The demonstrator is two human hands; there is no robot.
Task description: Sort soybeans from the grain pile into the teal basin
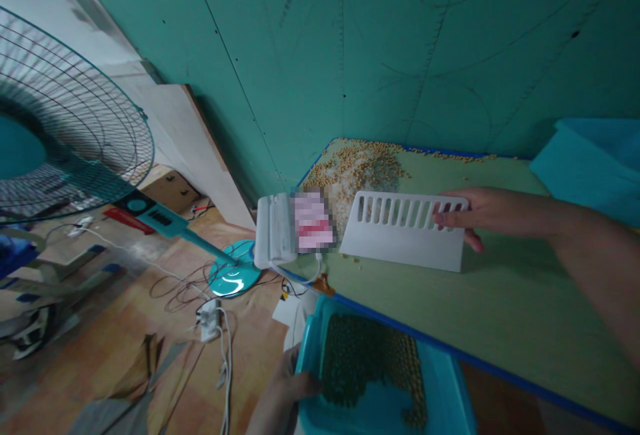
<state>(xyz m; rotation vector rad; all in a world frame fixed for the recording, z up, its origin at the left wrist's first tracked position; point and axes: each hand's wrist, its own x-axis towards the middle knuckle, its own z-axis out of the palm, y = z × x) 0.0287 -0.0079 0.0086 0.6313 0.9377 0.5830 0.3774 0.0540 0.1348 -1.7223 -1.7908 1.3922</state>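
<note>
My right hand grips the right end of a white slotted plastic scraper that stands on edge on the green table. Behind the scraper lies a heap of beans and pale grains in the table's far corner. My left hand holds the left rim of a blue plastic tray below the table's near edge. The tray holds a layer of beans.
A white device with a cable sits at the table's left corner. A teal standing fan stands on the floor to the left, with cables and a power strip. A teal wall rises behind. A blue sheet lies at the right.
</note>
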